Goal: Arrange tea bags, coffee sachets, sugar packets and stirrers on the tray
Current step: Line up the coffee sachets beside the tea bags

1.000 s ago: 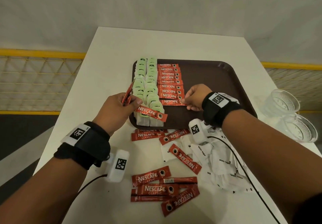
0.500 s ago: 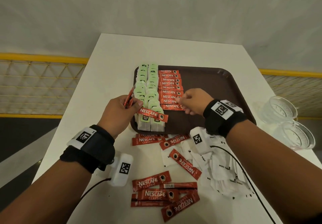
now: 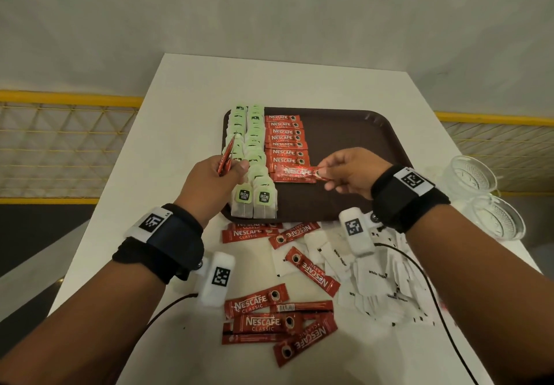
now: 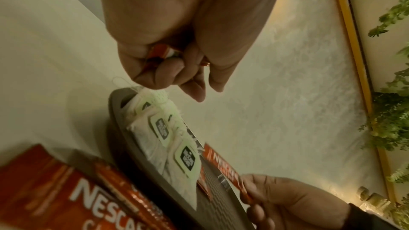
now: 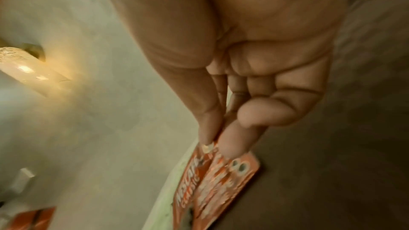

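A brown tray (image 3: 359, 132) carries two rows of green-tagged tea bags (image 3: 254, 156) on its left and a column of red coffee sachets (image 3: 284, 138) beside them. My right hand (image 3: 347, 171) pinches one red sachet (image 3: 295, 172) by its right end, just above the near end of that column; the pinch also shows in the right wrist view (image 5: 212, 144). My left hand (image 3: 215, 180) hovers at the tray's left rim and grips a few upright red sachets (image 3: 225, 158), whose ends peek between the curled fingers (image 4: 168, 69).
On the white table (image 3: 186, 90) near the tray lie several loose red sachets (image 3: 281, 321) and a heap of white sugar packets (image 3: 377, 276). Two clear glass bowls (image 3: 479, 192) stand at the right table edge. A yellow railing runs behind the table.
The sachet that stuck out of my left hand over the tea bags is now in my right hand, carried right to the near end of the coffee column.
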{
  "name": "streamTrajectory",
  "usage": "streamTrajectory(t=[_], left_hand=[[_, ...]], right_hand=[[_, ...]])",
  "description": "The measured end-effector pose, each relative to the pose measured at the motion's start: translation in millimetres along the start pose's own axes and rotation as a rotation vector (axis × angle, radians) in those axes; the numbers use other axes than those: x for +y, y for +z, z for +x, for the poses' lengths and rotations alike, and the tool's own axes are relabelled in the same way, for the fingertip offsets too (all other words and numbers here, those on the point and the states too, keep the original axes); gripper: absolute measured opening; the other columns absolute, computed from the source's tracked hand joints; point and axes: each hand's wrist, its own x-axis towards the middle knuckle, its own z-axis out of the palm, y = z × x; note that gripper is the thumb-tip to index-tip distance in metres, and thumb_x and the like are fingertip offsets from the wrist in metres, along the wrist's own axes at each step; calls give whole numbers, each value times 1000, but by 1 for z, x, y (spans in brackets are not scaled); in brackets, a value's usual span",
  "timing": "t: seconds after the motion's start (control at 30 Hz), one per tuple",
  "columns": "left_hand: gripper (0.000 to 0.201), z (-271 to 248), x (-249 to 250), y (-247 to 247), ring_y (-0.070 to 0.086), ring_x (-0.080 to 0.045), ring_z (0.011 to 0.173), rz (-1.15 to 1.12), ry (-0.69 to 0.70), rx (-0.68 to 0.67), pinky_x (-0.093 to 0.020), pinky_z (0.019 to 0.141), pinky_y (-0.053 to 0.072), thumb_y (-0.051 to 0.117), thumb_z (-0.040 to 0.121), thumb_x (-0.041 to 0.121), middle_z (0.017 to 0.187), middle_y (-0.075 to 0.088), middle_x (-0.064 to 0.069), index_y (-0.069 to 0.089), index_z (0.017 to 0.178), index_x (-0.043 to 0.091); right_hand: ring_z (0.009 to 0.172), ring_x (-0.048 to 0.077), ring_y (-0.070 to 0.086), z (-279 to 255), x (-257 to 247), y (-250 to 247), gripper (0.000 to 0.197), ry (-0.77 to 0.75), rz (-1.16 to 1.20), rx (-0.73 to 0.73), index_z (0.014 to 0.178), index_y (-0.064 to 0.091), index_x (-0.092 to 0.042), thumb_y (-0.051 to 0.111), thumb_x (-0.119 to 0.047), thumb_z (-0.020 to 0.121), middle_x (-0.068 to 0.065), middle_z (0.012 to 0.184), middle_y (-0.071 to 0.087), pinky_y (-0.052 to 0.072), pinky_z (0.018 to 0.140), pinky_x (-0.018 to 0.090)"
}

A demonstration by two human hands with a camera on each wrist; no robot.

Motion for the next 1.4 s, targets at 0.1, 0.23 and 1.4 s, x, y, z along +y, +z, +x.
streamTrajectory(t=[0.1,0.23,1.4], left_hand=[[28,-1,-6,-3,60,-13,72,-13,-25,-19,-28,65,44,62,95,36,81,69,0,65,81,12],[26,-2,-12,-4,70,-23,92,-28,-62,-71,-38,72,54,62,93,40,97,74,-5,67,91,15],[25,-24,4,3,61,-18,86,407,33,-397,-31,75,52,40,105,34,99,63,-2,55,105,14]], right_hand=[[66,10,64,5,11,-7,9,136,-106,28,96,69,-11,70,-13,87,5,82,70,49,55,21],[62,9,62,7,11,2,14,226,-143,44,100,69,-10,71,-13,86,6,83,71,49,54,20],[73,10,61,-26,-24,47,32,-186,-320,21,99,64,-16,59,-47,91,1,88,63,53,64,23]])
